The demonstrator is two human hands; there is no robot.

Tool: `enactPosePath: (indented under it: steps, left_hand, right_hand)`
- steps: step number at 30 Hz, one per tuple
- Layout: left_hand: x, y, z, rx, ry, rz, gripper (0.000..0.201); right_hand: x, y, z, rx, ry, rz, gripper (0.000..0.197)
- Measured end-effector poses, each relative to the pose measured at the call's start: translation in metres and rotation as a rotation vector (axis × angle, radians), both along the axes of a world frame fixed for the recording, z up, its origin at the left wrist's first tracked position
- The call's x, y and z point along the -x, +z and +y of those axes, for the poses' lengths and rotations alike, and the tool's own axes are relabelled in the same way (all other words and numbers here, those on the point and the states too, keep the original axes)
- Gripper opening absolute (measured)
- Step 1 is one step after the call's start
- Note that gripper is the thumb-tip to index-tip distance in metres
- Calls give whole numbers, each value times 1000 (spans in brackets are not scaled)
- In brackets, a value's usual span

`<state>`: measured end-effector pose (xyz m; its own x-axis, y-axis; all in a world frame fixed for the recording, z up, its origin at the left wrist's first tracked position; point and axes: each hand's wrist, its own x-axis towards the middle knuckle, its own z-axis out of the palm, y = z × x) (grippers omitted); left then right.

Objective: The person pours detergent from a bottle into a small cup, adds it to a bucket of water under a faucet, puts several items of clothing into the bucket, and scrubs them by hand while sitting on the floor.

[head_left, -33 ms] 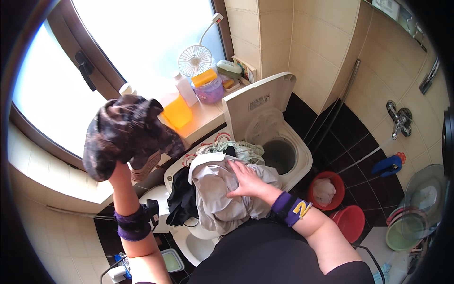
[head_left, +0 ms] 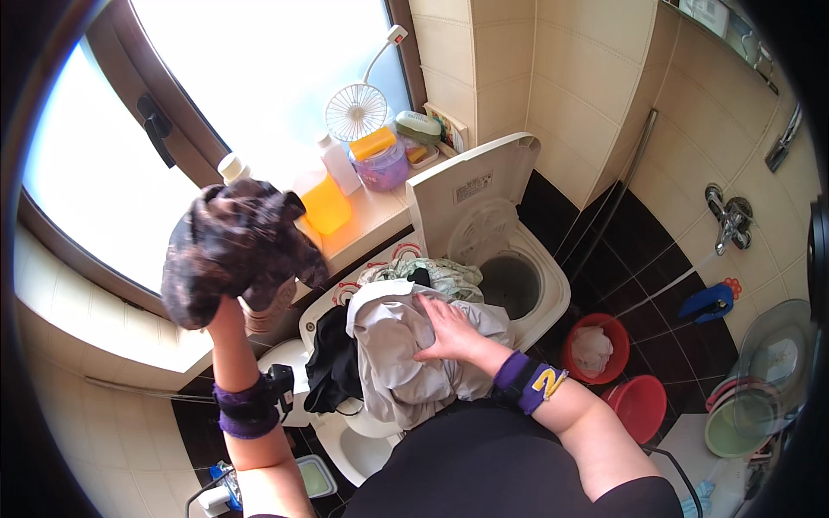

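Observation:
Up at the left, in front of the window, my left hand [head_left: 224, 318] holds up a bunched dark garment [head_left: 229, 246] with a brownish pattern. Its cloth drapes over my fingers and hides most of them. My right hand [head_left: 449, 328] lies on a light grey garment [head_left: 389, 345], thumb and fingers spread. That garment rests on top of a white top-loading washing machine [head_left: 553, 289]. Beside it, to the left, hangs a black garment [head_left: 332, 363]. A white-and-green patterned cloth [head_left: 449, 278] lies behind it, next to the round drum opening.
The machine's lid [head_left: 471, 186] stands raised. Behind, the sill holds a small fan [head_left: 357, 112], bottles and a purple tub [head_left: 382, 166]. A toilet [head_left: 363, 453] is below. On the right floor stand a red bucket [head_left: 623, 337] with pale cloth and a red basin [head_left: 639, 406].
My left hand and the dark garment have shifted slightly to the right, showing more of a white-capped bottle on the sill. My right hand stays on the grey garment.

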<state>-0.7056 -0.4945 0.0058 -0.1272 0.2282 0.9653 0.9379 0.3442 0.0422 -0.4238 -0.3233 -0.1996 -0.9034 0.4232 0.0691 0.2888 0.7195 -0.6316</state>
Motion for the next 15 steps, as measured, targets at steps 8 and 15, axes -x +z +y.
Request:
enactPosePath:
  steps: [8, 15]
  left_hand:
    - [17, -133, 23, -359, -946, -1391, 15]
    - [-68, -146, 19, 456, -183, -610, 53]
  right_hand:
    - [0, -10, 9, 164, 54, -190, 67]
    - [-53, -7, 23, 468, 91, -49, 55]
